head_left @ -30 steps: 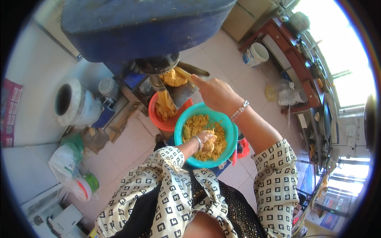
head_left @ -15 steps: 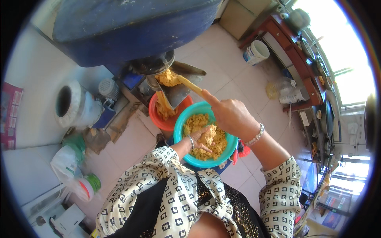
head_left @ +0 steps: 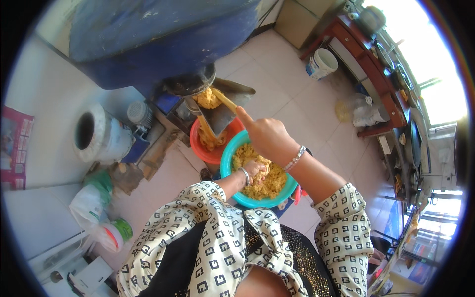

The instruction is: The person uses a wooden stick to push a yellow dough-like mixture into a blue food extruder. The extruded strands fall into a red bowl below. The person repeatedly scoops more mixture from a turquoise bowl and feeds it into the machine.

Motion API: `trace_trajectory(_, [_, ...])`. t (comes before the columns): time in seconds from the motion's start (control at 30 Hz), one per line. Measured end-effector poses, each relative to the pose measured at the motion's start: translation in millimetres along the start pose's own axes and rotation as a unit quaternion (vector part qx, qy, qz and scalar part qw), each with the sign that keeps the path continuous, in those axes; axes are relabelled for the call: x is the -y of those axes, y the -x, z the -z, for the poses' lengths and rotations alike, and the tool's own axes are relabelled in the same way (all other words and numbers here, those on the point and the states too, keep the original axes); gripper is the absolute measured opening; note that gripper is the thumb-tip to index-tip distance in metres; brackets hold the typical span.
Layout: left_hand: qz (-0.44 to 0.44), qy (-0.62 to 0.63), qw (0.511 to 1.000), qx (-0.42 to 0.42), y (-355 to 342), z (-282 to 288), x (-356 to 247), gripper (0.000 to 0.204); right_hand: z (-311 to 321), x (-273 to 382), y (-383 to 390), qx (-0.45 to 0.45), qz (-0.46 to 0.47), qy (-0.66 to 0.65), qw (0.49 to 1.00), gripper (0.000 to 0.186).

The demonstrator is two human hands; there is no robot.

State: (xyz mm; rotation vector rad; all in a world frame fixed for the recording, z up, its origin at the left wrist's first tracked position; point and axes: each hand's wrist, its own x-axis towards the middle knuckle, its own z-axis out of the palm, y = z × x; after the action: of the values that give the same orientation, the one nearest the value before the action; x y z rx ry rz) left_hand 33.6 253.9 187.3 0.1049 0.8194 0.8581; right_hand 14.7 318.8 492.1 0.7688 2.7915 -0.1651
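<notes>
My right hand (head_left: pixel 269 142) is closed around a pale wooden stick (head_left: pixel 226 100), index finger along it. The stick's far end touches a lump of yellow crumbly dough (head_left: pixel 207 99) at the metal trough (head_left: pixel 220 119), by the dark round mouth (head_left: pixel 190 81) of a blue machine (head_left: pixel 168 54). My left hand (head_left: pixel 254 171) is down in a teal basin (head_left: pixel 225 166), fingers curled around a clump of crumbly dough (head_left: pixel 274 184) that fills it. Partly under the trough, an orange-red basin (head_left: pixel 202 154) contains yellow dough strips (head_left: pixel 210 139).
An electric motor (head_left: pixel 140 114) and a white drum (head_left: pixel 101 136) stand left. Plastic bags (head_left: pixel 88 205) and a tub (head_left: pixel 118 232) lie nearer. Along the right runs a red-brown desk (head_left: pixel 363 62) with pans, a white bucket (head_left: pixel 322 63) at its far end and plastic jugs (head_left: pixel 366 114) beside it.
My right hand and the stick have shifted left, the tip moving further into the dough lump. My left hand has lowered into the teal basin, its spread fingers now curled.
</notes>
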Motion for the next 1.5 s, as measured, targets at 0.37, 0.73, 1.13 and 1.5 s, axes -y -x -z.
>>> trace_trajectory(0.37, [0.074,0.128,0.966,0.214,-13.2,25.5,-10.4,0.044,13.3,-7.1,24.4,0.024,-0.008,0.036,0.999,0.065])
trace_trajectory(0.73, [0.057,0.188,0.975,0.104,5.5,-12.3,-4.9,0.032,3.2,1.9,6.3,0.017,-0.025,0.024,0.999,0.072])
trace_trajectory(1.13, [-0.078,-0.057,0.993,0.06,5.1,-3.8,-9.4,0.059,-2.9,-14.5,-4.1,-0.023,-0.049,-0.01,0.998,0.066])
trace_trajectory(1.5, [0.079,0.08,0.974,0.197,25.7,-12.2,-30.6,0.043,-6.5,-13.9,-19.2,-0.016,-0.066,-0.13,0.989,0.071])
